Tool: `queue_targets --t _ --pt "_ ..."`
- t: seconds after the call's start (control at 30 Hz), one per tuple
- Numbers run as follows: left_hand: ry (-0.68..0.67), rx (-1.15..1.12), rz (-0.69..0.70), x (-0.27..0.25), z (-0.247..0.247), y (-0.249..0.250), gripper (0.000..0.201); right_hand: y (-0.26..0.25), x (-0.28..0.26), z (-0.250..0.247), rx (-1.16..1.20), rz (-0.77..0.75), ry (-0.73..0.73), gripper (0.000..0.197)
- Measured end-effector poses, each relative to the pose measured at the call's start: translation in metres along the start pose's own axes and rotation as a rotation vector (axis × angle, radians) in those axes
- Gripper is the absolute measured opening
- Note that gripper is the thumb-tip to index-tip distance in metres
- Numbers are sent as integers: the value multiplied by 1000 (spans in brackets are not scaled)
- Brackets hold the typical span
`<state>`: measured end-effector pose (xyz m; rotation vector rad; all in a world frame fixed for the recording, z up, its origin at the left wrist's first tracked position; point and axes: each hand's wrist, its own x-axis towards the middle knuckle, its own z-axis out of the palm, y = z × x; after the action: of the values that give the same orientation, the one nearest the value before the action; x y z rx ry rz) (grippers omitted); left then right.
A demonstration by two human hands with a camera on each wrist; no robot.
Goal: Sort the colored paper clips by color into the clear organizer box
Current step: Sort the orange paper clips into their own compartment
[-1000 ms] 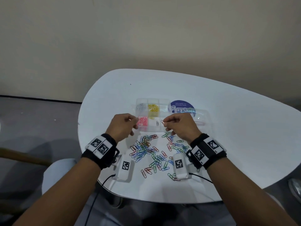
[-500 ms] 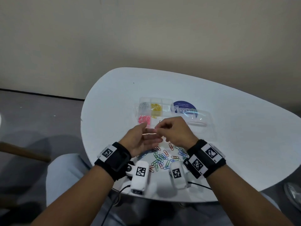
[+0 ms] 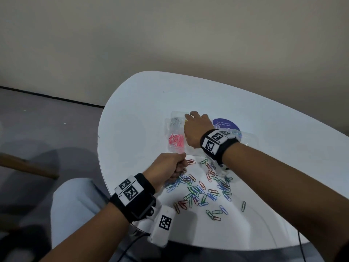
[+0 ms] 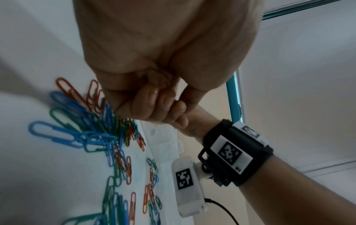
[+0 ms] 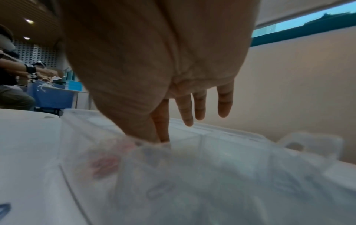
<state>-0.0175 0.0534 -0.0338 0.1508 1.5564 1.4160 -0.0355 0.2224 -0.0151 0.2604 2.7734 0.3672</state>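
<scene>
The clear organizer box (image 3: 174, 129) sits toward the far middle of the white table (image 3: 132, 114), its open lid (image 3: 247, 138) lying to the right. A near-left compartment holds pink clips (image 3: 176, 140), and the far-left one holds silvery clips (image 3: 176, 122). The loose paper clips (image 3: 200, 188), in red, blue and green, lie scattered on the table just near of the box.

The right hand (image 3: 195, 129) reaches over the middle of the box and hides the compartments beneath it. The right wrist view shows what the head view does not: its outer fingers (image 5: 224, 103) hang straight and spread, while the thumb and forefinger dip together into a compartment. Whether they pinch a clip is hard to say, as the box there is blurred.

The left hand (image 3: 168, 166) rests at the left edge of the scattered clips, its fingers curled into the palm. The left wrist view shows them folded tightly under the thumb with no clip visible between them, though one could be hidden inside.

A round purple sticker (image 3: 225, 124) lies on the table just beyond the lid. In the right wrist view, other seated people (image 5: 13, 79) work at a blue-covered table far off to the left.
</scene>
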Motion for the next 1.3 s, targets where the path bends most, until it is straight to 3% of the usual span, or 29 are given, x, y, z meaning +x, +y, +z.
queue_targets --t 0.33,0.47,0.6,0.7,0.77,0.83,1.0,1.3 --pt "28 -65 41 3 -17 -2 31 5 -7 8 122 22 70 32" --pt "107 -41 62 2 -27 0 30 17 -14 -12 335 135 192 22" --pt "179 80 96 2 -29 3 27 39 -18 -25 538 252 222 14" --pt "190 208 127 6 -30 0 27 31 -41 -25 708 179 189 14" --pt "178 272 134 8 -29 -3 26 13 -64 -13 758 80 78 10" --pt "169 320 137 7 -24 -6 26 -4 -80 7 712 65 13 8" --pt "153 353 133 1 -12 -11 24 -12 -84 38 609 197 65 22" --pt "130 309 128 -7 -8 -15 24 -21 -87 44 362 84 117 20"
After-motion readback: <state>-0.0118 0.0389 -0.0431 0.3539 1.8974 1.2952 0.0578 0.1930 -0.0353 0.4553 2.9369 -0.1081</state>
